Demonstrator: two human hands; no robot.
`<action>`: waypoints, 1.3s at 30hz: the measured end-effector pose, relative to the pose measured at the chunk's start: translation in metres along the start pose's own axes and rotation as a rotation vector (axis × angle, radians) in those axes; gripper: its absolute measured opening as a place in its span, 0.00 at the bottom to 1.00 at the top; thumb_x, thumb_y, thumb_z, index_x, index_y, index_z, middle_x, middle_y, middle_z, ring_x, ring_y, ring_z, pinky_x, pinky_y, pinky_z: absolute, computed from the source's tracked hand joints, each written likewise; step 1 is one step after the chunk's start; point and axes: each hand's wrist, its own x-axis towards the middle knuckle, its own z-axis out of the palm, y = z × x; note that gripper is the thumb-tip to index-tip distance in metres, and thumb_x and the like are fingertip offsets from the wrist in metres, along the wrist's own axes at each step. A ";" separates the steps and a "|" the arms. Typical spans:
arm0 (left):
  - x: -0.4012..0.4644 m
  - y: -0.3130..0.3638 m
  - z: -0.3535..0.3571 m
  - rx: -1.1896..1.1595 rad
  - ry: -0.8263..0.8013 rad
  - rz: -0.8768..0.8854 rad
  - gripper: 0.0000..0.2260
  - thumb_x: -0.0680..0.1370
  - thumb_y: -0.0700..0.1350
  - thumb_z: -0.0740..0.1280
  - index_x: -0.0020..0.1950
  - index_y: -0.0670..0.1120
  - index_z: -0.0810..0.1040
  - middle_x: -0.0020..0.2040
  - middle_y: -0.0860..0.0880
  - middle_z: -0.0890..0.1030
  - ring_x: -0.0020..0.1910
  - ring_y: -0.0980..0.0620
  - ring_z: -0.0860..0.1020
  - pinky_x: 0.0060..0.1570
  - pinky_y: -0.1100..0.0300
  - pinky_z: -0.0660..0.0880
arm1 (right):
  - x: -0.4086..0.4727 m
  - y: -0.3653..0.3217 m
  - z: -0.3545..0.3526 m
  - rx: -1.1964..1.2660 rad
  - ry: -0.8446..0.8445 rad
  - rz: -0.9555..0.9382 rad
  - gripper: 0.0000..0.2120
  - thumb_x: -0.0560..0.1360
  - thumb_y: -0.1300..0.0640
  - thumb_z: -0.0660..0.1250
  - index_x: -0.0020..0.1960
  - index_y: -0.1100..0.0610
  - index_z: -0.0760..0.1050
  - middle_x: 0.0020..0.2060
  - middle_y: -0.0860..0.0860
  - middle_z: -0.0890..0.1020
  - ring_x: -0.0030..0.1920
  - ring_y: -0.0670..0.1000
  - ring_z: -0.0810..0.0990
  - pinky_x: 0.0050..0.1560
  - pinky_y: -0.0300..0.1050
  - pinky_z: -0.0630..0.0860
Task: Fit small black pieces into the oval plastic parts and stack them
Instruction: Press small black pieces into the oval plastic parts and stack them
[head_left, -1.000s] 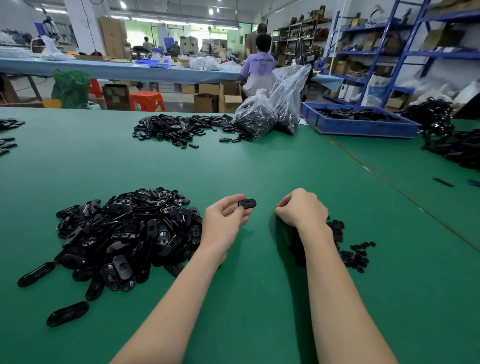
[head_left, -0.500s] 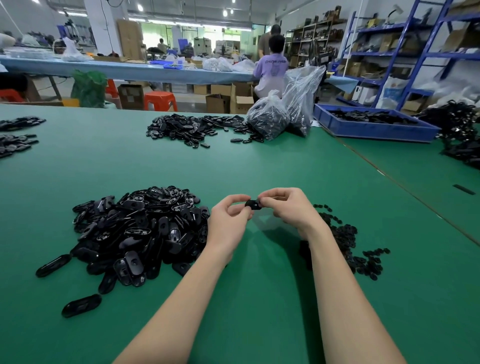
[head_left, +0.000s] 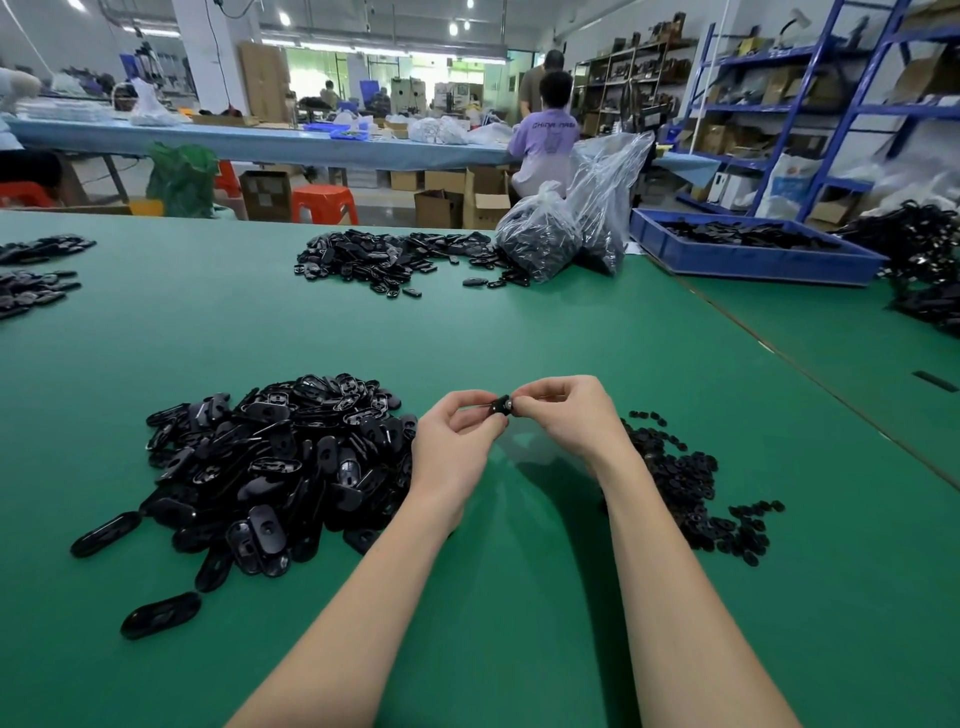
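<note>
both hands meet above the green table mat (head_left: 519, 332), the left hand (head_left: 457, 441) and the right hand (head_left: 566, 415) each pinching one small black oval plastic part (head_left: 502, 405) between curled fingertips (whether a piece sits in it is too small to tell). a large heap of black oval plastic parts (head_left: 270, 467) lies just left of the left hand, and a smaller scatter of small black pieces (head_left: 691, 493) lies beside the right forearm.

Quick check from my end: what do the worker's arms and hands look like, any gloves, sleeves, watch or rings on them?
Both forearms are bare up to the frame's lower edge, with no sleeve in view. The left hand and right hand wear no gloves. No watch, bracelet or wrist strap shows on either wrist, and no ring is visible on the fingers that face the camera. No tape, markings or finger cots can be seen.
</note>
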 end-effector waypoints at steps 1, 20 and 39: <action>0.000 0.000 0.000 -0.002 0.000 -0.001 0.09 0.75 0.34 0.73 0.51 0.46 0.82 0.44 0.50 0.87 0.43 0.57 0.84 0.52 0.59 0.79 | 0.000 0.000 0.000 0.011 -0.007 0.001 0.04 0.73 0.57 0.75 0.40 0.50 0.85 0.41 0.47 0.88 0.41 0.44 0.81 0.39 0.34 0.74; -0.001 0.000 -0.002 0.004 -0.020 -0.013 0.09 0.75 0.34 0.72 0.52 0.46 0.81 0.45 0.49 0.87 0.45 0.56 0.85 0.53 0.57 0.79 | -0.005 -0.005 -0.003 0.092 -0.060 0.081 0.03 0.72 0.57 0.77 0.45 0.53 0.86 0.29 0.45 0.78 0.25 0.41 0.69 0.30 0.35 0.63; 0.007 0.022 -0.016 0.091 -0.084 -0.062 0.05 0.75 0.37 0.73 0.47 0.46 0.80 0.36 0.49 0.85 0.34 0.54 0.79 0.39 0.64 0.73 | -0.006 -0.013 -0.011 0.048 -0.166 0.048 0.05 0.71 0.55 0.78 0.46 0.54 0.86 0.29 0.41 0.80 0.30 0.42 0.71 0.25 0.29 0.64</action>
